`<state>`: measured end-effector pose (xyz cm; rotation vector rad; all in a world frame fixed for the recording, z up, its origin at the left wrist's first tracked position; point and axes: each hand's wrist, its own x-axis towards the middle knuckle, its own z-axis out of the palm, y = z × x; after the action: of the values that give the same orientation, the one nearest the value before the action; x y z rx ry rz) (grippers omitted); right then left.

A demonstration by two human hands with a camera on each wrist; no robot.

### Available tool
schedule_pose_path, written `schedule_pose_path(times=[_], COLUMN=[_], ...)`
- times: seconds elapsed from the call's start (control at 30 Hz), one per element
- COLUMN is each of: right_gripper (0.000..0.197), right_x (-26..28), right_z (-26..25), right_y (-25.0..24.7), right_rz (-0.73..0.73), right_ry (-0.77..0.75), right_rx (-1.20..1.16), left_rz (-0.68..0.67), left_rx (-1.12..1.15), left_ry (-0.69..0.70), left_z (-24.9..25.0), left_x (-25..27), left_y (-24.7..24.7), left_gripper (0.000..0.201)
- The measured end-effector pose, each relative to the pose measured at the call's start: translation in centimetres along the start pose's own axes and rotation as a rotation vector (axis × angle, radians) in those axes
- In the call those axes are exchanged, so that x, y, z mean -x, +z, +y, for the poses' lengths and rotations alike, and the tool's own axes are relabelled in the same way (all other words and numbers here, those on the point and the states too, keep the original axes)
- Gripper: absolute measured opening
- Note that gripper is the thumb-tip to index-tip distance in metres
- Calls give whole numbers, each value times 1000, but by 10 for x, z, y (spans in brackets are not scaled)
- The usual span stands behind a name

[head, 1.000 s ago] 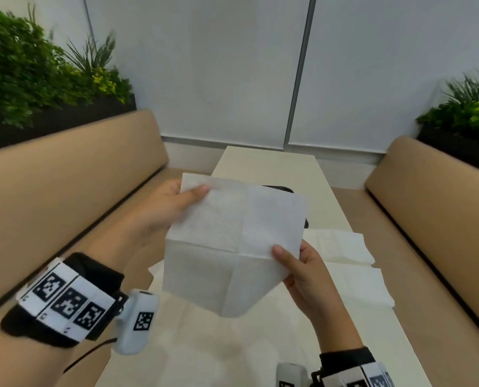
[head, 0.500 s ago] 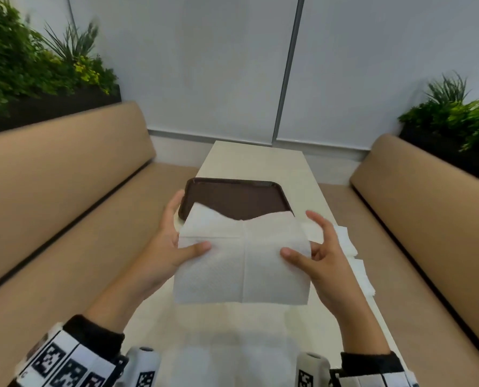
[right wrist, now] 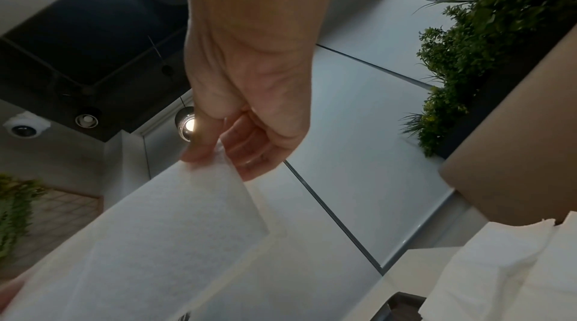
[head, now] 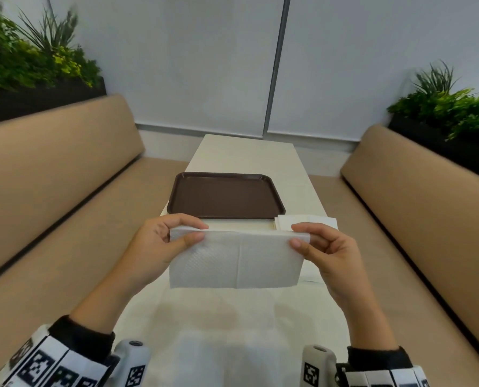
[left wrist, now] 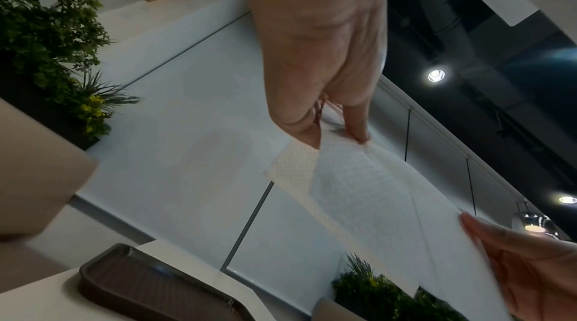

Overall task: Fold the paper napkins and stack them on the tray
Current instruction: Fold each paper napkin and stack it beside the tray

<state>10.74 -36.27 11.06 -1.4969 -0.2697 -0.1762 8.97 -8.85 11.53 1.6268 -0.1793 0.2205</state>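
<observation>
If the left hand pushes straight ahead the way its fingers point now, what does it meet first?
The left hand, pinching the napkin at its top left corner, points forward and inward. Its first contact would probably be the brown tray's near rim, but depth is unclear and it may pass above.

Left hand and right hand bare, no rings or gloves visible. Black sleeve cuffs at both wrists, each overlaid by a white band printed with black square fiducial markers. White rounded camera housing under each wrist, dark round cap on top, one square marker on its face.
</observation>
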Motion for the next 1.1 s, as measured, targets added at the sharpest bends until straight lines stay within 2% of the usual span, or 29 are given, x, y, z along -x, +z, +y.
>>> schedule_pose_path(times=[0.23, 0.37, 0.43, 0.53, 0.6, 0.7, 0.8, 0.83, 0.9, 1.0, 1.1], right_gripper=[13, 5, 6, 15, 20, 25, 16, 17, 26, 19, 19], right_x=[-6, -11, -9, -1, 4, 7, -8, -18, -41, -78, -101], right_z=[3, 4, 11, 35, 56, 79, 84, 85, 87, 102, 127], right_y=[-20, -42, -55, -78, -94, -117, -136, -143, -156, -170, -183], right_rz=[30, -10, -91, -140, -119, -81, -33, -28, -6, 111, 145], right_ry=[-9, 1, 47, 162, 209, 250, 335, 367, 404, 415, 458], right_rx=[192, 408, 322, 167, 180, 250, 269, 269, 313, 473, 636], left_rz=[-16, -35, -97, -247, -321, -351, -332, -321, -308, -308, -285], left_rx=[-64, -226, -299, -278, -204, -161, -128, -113, -70, 42, -67], left_ry=[32, -7, -25, -88, -135, -179, -225, -246, -303, -404, -421], left_z=[-10, -21, -30, -44, -59, -77, -93, -98, -108, -129, -153], left_x=[-14, -23, -25, -24, -25, -36, -64, -76, -103, -135, -150], left_y=[13, 25, 35, 57, 73, 98, 127, 137, 159, 187, 209], left_gripper=[13, 15, 18, 8, 20, 30, 46, 45, 30, 29, 24])
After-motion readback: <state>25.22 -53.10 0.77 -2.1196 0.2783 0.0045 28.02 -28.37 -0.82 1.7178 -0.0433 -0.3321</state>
